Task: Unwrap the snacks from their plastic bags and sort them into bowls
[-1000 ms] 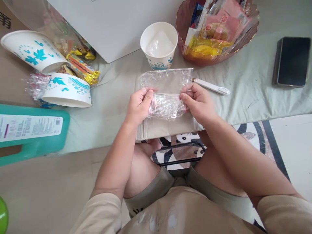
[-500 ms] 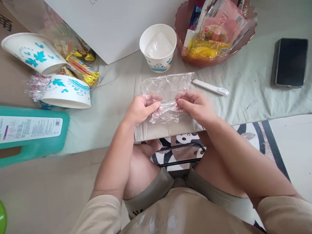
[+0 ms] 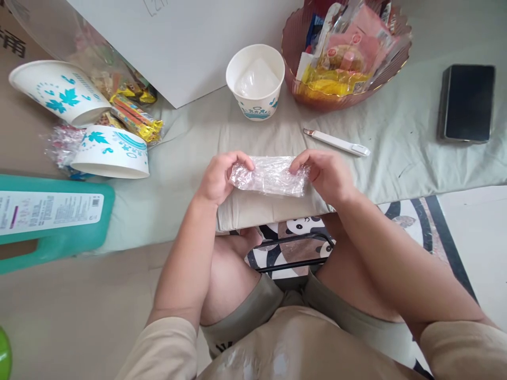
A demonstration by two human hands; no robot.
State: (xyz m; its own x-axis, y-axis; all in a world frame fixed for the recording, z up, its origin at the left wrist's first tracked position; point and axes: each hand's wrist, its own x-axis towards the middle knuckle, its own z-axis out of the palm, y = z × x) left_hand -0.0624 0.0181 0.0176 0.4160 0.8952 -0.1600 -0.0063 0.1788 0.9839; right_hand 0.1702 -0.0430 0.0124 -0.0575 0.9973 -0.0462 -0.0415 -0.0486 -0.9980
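Note:
A clear plastic bag (image 3: 270, 175) is rolled into a short, crinkled bundle over the grey-green cloth (image 3: 190, 158). My left hand (image 3: 220, 177) pinches its left end with fingers curled. My right hand (image 3: 325, 173) pinches its right end the same way. Both hands hover just above the cloth's front edge, above my knees.
A white paper cup (image 3: 255, 80) with a clear bag inside stands behind the hands. A white pen-like tool (image 3: 336, 142) lies to the right. A brown bowl (image 3: 304, 89) of wrapped snacks, a black phone (image 3: 467, 103), two tipped cups (image 3: 59, 93), candy wrappers (image 3: 137, 117) and a teal jug (image 3: 51, 216) surround.
The flat bag has been rolled up away from me into a tight bundle, and both hands moved slightly forward with it.

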